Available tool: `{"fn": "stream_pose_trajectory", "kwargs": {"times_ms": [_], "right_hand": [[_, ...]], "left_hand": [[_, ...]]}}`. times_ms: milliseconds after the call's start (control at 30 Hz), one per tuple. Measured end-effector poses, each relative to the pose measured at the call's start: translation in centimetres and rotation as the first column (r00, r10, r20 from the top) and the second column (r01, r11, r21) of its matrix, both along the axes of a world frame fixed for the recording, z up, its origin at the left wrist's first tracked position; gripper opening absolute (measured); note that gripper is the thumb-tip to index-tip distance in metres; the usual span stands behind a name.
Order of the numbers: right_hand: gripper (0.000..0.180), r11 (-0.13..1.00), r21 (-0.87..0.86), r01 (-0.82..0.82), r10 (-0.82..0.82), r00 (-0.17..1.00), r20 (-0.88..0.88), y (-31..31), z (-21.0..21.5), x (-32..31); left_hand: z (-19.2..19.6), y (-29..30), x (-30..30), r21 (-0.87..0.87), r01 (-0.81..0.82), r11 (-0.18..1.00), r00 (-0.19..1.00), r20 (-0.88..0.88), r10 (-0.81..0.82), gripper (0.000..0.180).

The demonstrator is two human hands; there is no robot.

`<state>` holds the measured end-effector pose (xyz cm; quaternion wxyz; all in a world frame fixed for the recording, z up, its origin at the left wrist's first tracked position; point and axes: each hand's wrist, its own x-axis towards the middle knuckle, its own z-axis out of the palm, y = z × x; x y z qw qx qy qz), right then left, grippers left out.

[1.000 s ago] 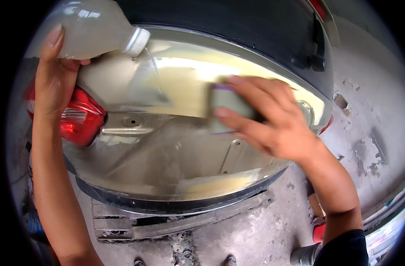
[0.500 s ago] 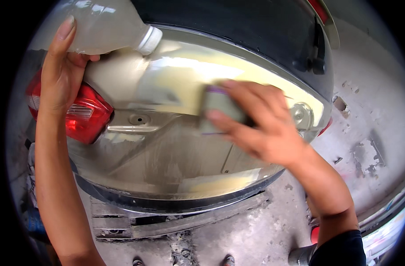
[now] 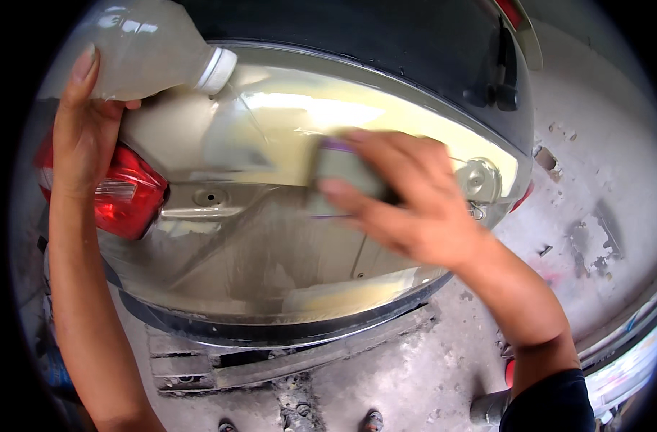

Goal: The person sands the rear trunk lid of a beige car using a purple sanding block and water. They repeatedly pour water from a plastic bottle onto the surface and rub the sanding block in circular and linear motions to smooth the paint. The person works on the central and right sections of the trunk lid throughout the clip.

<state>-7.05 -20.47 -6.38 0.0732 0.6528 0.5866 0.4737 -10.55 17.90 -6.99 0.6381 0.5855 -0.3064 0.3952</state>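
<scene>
My left hand (image 3: 87, 137) is closed round a clear plastic bottle (image 3: 145, 50) of cloudy liquid, tipped on its side with the white cap (image 3: 219, 70) pointing right. A thin streak of liquid seems to run from the cap. My right hand (image 3: 422, 201), blurred by motion, grips a grey-green sanding block (image 3: 343, 176) with a purple edge. The block lies against the car's tailgate (image 3: 271, 245), at the lower edge of a pale yellow filler patch (image 3: 429, 133) that looks wet and shiny.
A red tail light (image 3: 130, 194) sits below the bottle. Above the patch is the dark rear window (image 3: 357, 32) with its wiper (image 3: 507, 79). The bumper (image 3: 271, 333) curves over a floor grating (image 3: 192, 363). Grey worn floor (image 3: 559, 201) extends at right.
The sanding block and my right hand have shifted slightly left. My left hand and the bottle are also a little further left and lower, as the whole view shifts slightly.
</scene>
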Motion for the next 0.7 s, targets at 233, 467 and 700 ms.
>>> {"fn": "stream_pose_trajectory", "kwargs": {"times_ms": [233, 467, 700], "right_hand": [[0.042, 0.996, -0.069, 0.049, -0.048, 0.999, 0.016, -5.4, 1.0, 0.6], [0.031, 0.987, 0.103, -0.124, 0.122, 0.992, 0.026, 7.0, -0.7, -0.6], [0.040, 1.000, -0.031, 0.002, -0.001, 1.000, 0.029, -2.8, 0.5, 0.2]], "left_hand": [[0.2, -0.8, 0.1, 0.023, 0.016, 1.000, 0.999, 0.034, -0.017, 0.039], [-0.2, -0.3, 0.6, -0.028, 0.045, 0.999, 0.999, -0.008, -0.046, 0.040], [0.5, -1.9, -0.3, -0.088, 0.034, 0.996, 0.999, -0.040, -0.037, 0.044]]}}
